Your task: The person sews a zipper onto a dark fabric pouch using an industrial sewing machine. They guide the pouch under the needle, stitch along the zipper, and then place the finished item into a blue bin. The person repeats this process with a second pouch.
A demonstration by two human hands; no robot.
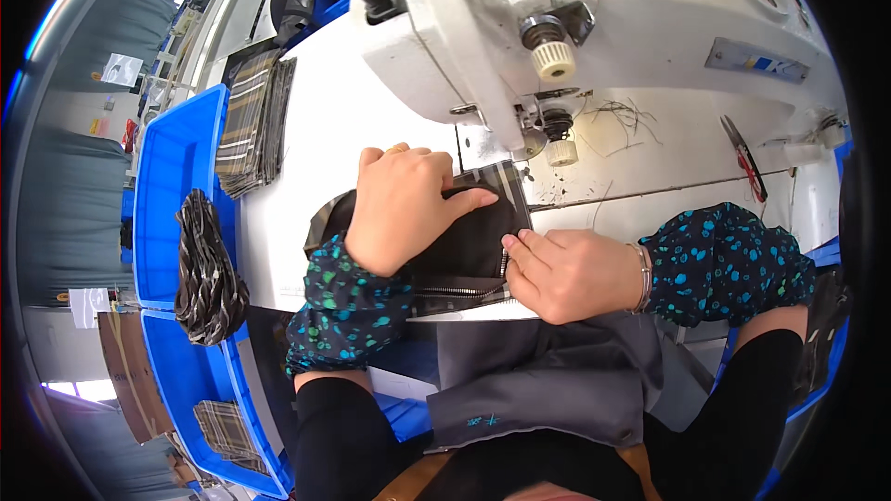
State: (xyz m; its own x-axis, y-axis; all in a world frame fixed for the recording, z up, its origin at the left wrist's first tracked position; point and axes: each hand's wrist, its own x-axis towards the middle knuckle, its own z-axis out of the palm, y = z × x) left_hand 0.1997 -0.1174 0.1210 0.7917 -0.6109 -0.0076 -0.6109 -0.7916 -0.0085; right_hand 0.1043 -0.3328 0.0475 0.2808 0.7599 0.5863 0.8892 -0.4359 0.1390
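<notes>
A dark fabric piece (455,237) with plaid edges lies on the white sewing table, in front of the sewing machine (483,46). Along its near and right sides runs a metal-toothed zipper (455,293). My left hand (404,199) rests on the piece with curled fingers, its thumb pressing the cloth; the fingertips are partly hidden. At the right edge, my right hand (575,269) pinches the zipper and cloth between thumb and fingers. The far plaid edge reaches close to the needle area, where the presser foot is mostly hidden behind the machine head.
Thread snips (745,162) with red on the handle lie at the right, near loose thread scraps (626,121). At the left stand a stack of plaid pieces (252,125), a blue bin (181,213) and a bundle of dark striped strips (206,269). Another blue bin (176,353) holds plaid cloth.
</notes>
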